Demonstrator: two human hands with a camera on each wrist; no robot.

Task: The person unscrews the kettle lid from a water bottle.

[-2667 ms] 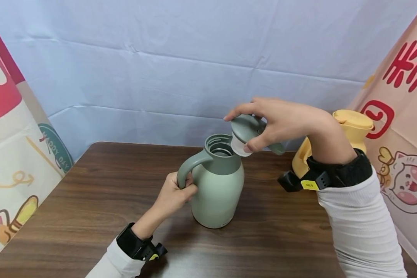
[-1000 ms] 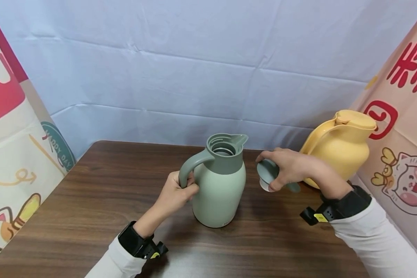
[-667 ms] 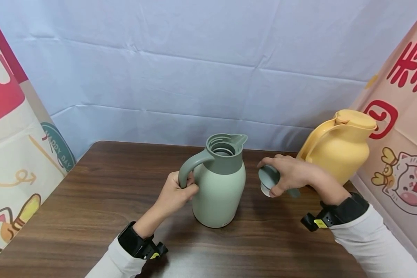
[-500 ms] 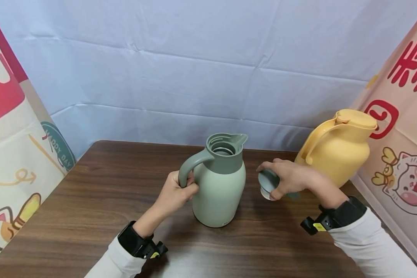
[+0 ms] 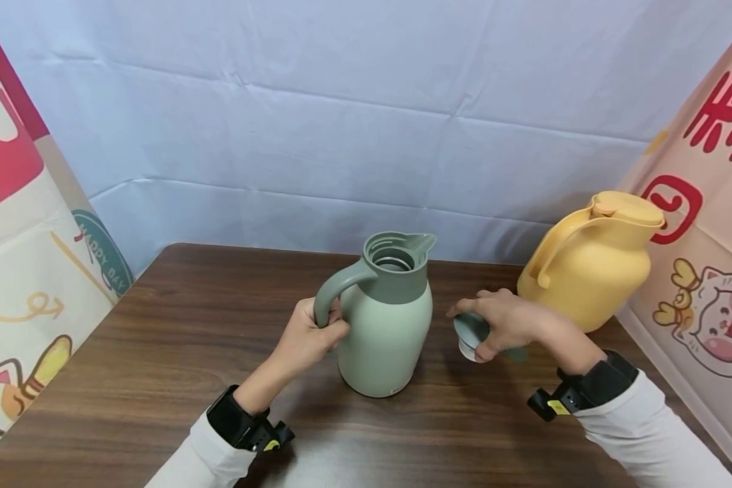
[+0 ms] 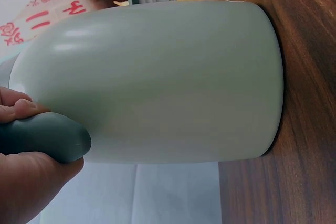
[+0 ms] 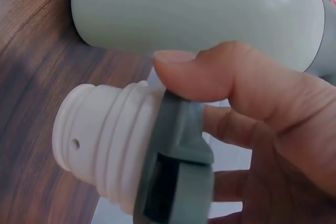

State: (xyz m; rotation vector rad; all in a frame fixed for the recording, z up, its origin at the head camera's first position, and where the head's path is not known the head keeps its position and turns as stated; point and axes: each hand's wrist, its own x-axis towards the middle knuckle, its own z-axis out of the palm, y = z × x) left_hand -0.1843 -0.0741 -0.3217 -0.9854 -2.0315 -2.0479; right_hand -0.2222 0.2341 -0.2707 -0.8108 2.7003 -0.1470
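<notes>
Left hand (image 5: 308, 335) grips handle (image 5: 334, 288) of green jug (image 5: 385, 339), upright, uncovered; right hand (image 5: 512, 322) pinches green-and-white stopper (image 7: 134, 145) beside it. Yellow jug (image 5: 592, 271) beyond.

The left hand (image 5: 310, 333) grips the handle (image 5: 337, 286) of an open-topped green jug (image 5: 387, 339), upright on the counter (image 5: 158, 352) to that hand's right. The right hand (image 5: 509, 317) holds a green-and-white lid (image 5: 469, 330), with a yellow jug (image 5: 598, 268) just beyond that hand.

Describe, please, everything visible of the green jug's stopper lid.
The stopper lid has a grey-green cap with a projecting tab, and a white, ridged plug with a small hole; it all looks plastic. Roughly upright, plug down, it is held above the table by the right hand, apart from the green jug.
</notes>
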